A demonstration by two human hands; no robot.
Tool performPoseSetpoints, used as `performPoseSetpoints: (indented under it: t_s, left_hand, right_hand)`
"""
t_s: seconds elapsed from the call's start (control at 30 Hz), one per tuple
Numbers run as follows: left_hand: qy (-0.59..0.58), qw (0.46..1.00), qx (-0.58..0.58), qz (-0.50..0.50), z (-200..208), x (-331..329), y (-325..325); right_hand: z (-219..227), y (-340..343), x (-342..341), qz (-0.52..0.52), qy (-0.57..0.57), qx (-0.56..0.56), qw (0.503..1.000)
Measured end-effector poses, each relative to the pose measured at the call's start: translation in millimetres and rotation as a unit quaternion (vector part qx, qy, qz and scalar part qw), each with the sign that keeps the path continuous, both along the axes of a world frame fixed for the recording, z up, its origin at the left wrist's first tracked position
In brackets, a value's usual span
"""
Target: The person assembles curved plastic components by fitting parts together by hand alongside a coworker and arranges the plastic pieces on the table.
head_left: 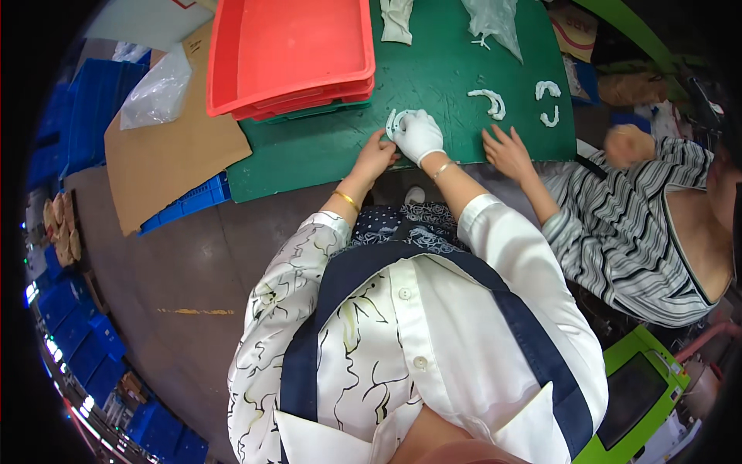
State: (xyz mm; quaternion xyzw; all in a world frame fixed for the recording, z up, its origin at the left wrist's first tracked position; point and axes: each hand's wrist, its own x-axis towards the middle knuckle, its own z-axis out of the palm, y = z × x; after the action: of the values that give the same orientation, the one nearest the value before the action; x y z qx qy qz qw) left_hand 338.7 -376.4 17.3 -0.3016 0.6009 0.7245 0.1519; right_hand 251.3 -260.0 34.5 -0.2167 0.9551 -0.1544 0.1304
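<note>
At the table's near edge, my right hand (420,137) wears a white glove and is closed on a small white curved part (393,122). The part looks like a ring or hooked piece, and the glove covers some of it. My left hand (375,155) is bare, its fingers bent and pinched at the lower left side of the same part. The fingertips partly hide where it grips. Both hands are close together, just over the green table top (309,158).
Stacked red trays (290,58) stand at the far left of the table. White curved pieces (497,104) lie to the right, near a co-worker's open hand (508,155). A clear bag (498,27) and a white glove (396,19) lie farther back. Cardboard (174,147) lies at left.
</note>
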Motion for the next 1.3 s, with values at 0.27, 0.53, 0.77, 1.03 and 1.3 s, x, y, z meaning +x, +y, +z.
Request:
performPoseSetpoints:
  t_s: [0.27, 0.53, 0.77, 1.03, 1.3]
  left_hand:
    - [0.020, 0.982, -0.188, -0.013, -35, -26, 4]
    - [0.077, 0.905, -0.413, -0.066, -3, -46, 15]
    - [0.067, 0.874, -0.452, -0.163, 5, -74, 15]
    - [0.067, 0.872, -0.444, -0.197, 6, -90, 4]
    - [0.098, 0.925, -0.336, -0.146, 20, -41, -15]
  right_hand:
    - [19, 19, -51, 0.095, -0.080, 0.050, 0.991]
    - [15, 2, -42, 0.065, -0.135, 0.101, 0.983]
    - [13, 16, -59, -0.008, -0.084, 0.039, 0.996]
    - [14, 43, -46, 0.090, 0.009, 0.097, 0.991]
    - [-9, 72, -12, -0.175, 0.038, -0.196, 0.964]
